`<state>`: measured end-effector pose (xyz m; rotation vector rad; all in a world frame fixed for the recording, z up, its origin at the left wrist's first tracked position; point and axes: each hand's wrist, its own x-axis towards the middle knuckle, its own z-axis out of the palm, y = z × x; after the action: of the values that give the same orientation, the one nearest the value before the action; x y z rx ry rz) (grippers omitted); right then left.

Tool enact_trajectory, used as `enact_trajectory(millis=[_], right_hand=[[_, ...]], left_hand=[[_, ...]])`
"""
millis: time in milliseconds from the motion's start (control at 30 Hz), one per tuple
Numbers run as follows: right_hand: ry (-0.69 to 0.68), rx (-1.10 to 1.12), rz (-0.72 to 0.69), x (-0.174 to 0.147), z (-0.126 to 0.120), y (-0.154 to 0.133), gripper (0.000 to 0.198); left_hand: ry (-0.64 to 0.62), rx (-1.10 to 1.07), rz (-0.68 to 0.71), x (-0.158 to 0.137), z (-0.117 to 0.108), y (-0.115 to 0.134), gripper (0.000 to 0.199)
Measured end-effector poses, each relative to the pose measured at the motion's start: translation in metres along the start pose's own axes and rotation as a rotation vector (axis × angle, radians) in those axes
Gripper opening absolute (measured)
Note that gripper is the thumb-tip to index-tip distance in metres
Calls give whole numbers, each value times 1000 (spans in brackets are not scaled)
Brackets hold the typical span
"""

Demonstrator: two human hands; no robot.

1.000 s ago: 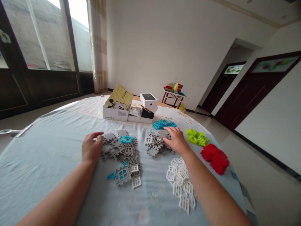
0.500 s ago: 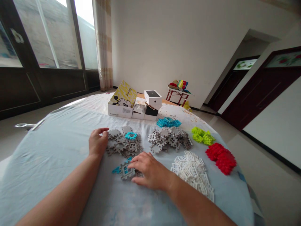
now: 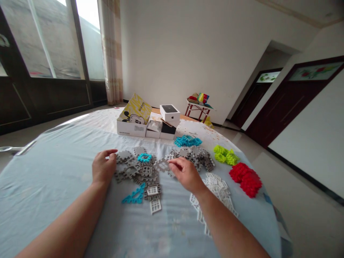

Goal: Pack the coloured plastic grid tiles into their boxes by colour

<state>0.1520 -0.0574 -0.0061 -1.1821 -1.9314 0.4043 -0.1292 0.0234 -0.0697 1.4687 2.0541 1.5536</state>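
Note:
My right hand (image 3: 186, 173) pinches a grey notched building tile (image 3: 162, 165) with a window-like opening, held up between two grey heaps. At the left edge of the left heap of grey tiles (image 3: 131, 170) lies my left hand (image 3: 104, 166), its fingers loosely stretched and holding nothing visible. A blue ring-shaped piece (image 3: 144, 157) is on top of that heap. In front of it lie a blue triangular piece (image 3: 135, 194), a grey tile with a white window insert (image 3: 152, 191) and a white window piece (image 3: 155, 206). The right heap of grey tiles (image 3: 197, 156) is partly behind my right hand.
Sorted heaps lie to the right: white window pieces (image 3: 215, 193), red pieces (image 3: 245, 179), lime-green pieces (image 3: 225, 154) and blue pieces (image 3: 188, 141). Behind stand an open yellow-and-white box (image 3: 131, 128) and a small white box (image 3: 170, 114). A pale blue cloth (image 3: 64, 161) covers the round table.
My right hand has lifted a grey tile from the front and carried it back and right. The blue triangle and white window pieces there are now uncovered. My left hand stays beside the heap.

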Motion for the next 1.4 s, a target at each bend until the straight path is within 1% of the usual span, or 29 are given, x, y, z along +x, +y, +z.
enact_trajectory(millis=[100,200,267,367,433,567,767,900,1000,1100,1233,1400], right_hand=[[120,96,212,10,-18,32,30],[244,190,372,16,-29,63,41],[319,211,416,17,-33,77,49],[361,133,378,15,-34,81,52],[327,58,315,12,-32,74,45],[192,-25,189,8,-23,44,29],[-34,-49,32,-2,-9,4,20],[-235,-114,-72,-11,3,-13,17],[-366,-180,-160,-17,16,-19,15],[-432,-274,-218,-21,28,-17,18],[-450,-345,-206,-22,37,-10,16],[-449,-369,-210,-22,41,-6,13]], left_hand=[[-1,-2,-5,0,-1,0,29],[-4,-2,-10,0,-1,0,29],[-3,-2,-11,0,0,-1,29],[-2,-3,-9,0,0,-1,29],[-4,-3,-8,0,1,-1,30],[2,3,-12,-1,1,0,30],[8,6,-5,-2,0,2,30],[13,-1,-5,-3,0,3,29],[12,-10,-4,-3,0,3,29],[12,-16,-6,-3,0,2,29],[12,-19,-5,-2,1,0,30],[8,-17,-4,-2,1,0,29]])
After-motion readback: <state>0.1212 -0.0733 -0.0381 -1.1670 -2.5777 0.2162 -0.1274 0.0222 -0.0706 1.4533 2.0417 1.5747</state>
